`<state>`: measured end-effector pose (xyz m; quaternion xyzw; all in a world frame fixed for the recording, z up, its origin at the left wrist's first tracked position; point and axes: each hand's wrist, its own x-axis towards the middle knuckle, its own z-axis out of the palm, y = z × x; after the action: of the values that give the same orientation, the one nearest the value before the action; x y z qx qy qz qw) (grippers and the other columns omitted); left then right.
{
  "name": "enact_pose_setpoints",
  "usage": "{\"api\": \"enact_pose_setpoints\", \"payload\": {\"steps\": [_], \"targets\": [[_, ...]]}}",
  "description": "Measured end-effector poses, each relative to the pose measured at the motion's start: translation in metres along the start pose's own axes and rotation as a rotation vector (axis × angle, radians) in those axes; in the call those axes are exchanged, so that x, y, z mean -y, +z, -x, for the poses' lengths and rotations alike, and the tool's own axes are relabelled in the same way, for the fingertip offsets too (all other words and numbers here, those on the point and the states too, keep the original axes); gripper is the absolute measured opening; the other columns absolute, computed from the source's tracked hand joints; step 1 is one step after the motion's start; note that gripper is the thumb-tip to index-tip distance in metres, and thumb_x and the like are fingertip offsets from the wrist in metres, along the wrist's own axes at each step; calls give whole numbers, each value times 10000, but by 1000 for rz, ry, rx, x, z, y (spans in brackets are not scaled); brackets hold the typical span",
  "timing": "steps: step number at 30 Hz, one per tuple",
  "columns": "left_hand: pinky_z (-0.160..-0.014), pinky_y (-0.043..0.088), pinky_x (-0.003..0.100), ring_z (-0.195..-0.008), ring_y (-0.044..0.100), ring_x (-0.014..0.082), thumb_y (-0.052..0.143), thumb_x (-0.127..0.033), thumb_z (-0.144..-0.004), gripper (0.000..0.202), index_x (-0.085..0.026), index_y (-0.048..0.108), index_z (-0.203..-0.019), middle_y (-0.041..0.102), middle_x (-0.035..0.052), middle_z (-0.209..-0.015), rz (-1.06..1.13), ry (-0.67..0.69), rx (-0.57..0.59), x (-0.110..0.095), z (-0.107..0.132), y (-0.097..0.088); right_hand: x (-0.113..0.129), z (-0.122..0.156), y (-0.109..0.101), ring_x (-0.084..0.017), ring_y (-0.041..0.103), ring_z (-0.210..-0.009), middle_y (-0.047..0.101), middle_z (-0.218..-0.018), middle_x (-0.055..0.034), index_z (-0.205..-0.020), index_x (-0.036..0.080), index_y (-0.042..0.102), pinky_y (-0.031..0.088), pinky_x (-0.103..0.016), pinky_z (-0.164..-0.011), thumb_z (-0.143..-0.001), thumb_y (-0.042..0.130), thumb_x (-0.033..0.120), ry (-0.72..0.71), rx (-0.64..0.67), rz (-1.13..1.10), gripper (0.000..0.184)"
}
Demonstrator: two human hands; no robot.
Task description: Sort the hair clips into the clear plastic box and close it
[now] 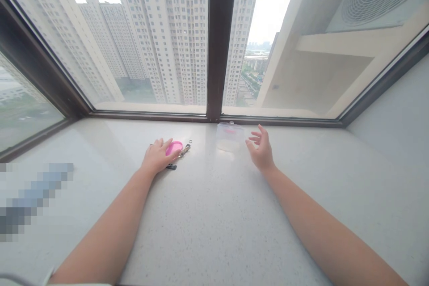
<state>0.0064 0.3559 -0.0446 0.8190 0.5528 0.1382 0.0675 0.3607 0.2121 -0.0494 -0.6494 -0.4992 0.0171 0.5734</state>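
Note:
My left hand (pixel 157 156) is low over the sill, its thumb and fingers around the near side of a pink round disc (pixel 174 147) with a raised rim. Against the disc's right side lies a slim metal item (pixel 185 151), perhaps a nail clipper. A small dark object (pixel 171 167) pokes out below the thumb, and a little ring (pixel 190 141) sits just beyond. To the right, a clear plastic box (pixel 229 140) stands near the window frame, with something pink showing in its upper part. My right hand (pixel 261 149) is beside the box, fingers apart and holding nothing.
The pale speckled sill (pixel 208 223) stretches under both arms. A dark window frame (pixel 217 53) rises behind the box, with tall buildings outside. At the left, a blurred-out patch (pixel 36 199) hides something. A white wall (pixel 395 116) closes the right side.

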Motion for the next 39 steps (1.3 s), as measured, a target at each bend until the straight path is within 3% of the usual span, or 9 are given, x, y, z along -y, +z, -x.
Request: {"api": "enact_pose_setpoints", "payload": {"steps": [4,9,14,18,22,27,34,36,39], "targets": [[-1093,173,551,-1397,231,358,372,-688,-822,749,-239,388,-1421,321,180,-1493,11,68,49,-18,10,1,19,7,3,-230,605,-956,568,-1131,-116,-1339,224,362,486,-435,-872,-842,538,265,-148,9,-3,528],[-1091,231,500,-1373,287,335,392,-635,-848,700,-187,434,-1384,379,180,-1458,100,305,40,-63,27,13,39,22,20,-232,595,-970,583,-1111,-110,-1252,217,471,510,-403,-821,-849,542,266,-256,284,-42,411],[-1100,270,481,-1338,361,328,491,-547,-843,648,-160,456,-1362,422,181,-1433,221,490,71,-112,51,28,46,39,30,-323,433,-1273,474,-1368,-162,-1353,195,454,341,-516,-1050,-801,647,413,-340,686,29,624],[-1076,339,428,-1273,452,300,520,-413,-837,490,-152,573,-1249,487,158,-1386,293,519,110,-124,46,23,42,49,19,-341,335,-1353,423,-1438,-140,-1438,228,365,273,-538,-1089,-803,649,446,-366,878,49,728],[-1062,372,381,-1248,487,241,471,-383,-856,376,-204,633,-1144,539,76,-1344,401,430,47,-104,4,13,38,52,12,-342,357,-1342,411,-1446,-147,-1396,219,445,292,-525,-1086,-775,687,385,-363,869,75,686],[-1108,271,486,-1324,396,306,424,-387,-890,448,-131,579,-1223,486,173,-1383,323,322,42,-79,-34,19,39,49,13,-311,444,-1284,512,-1362,-148,-1253,205,603,345,-490,-1060,-828,627,267,-392,835,81,429],[-1109,300,408,-1316,420,245,377,-388,-929,365,-221,632,-1131,539,80,-1354,311,439,141,-84,-1,25,39,45,4,-269,586,-1111,626,-1207,-139,-1007,201,731,457,-436,-964,-799,643,189,-387,741,-11,226],[-1098,321,390,-1294,450,235,295,-386,-952,420,-223,648,-1113,575,62,-1317,345,424,148,-85,12,22,40,41,-2,-260,608,-1081,642,-1182,-133,-975,205,741,485,-419,-934,-805,643,211,-343,710,-90,197],[-1062,366,385,-1218,523,247,376,-382,-909,381,-208,671,-1075,641,58,-1226,483,334,122,-86,25,18,38,32,-18,-253,623,-1073,657,-1166,-117,-983,217,740,476,-427,-961,-805,653,249,-257,632,-157,200]]}}
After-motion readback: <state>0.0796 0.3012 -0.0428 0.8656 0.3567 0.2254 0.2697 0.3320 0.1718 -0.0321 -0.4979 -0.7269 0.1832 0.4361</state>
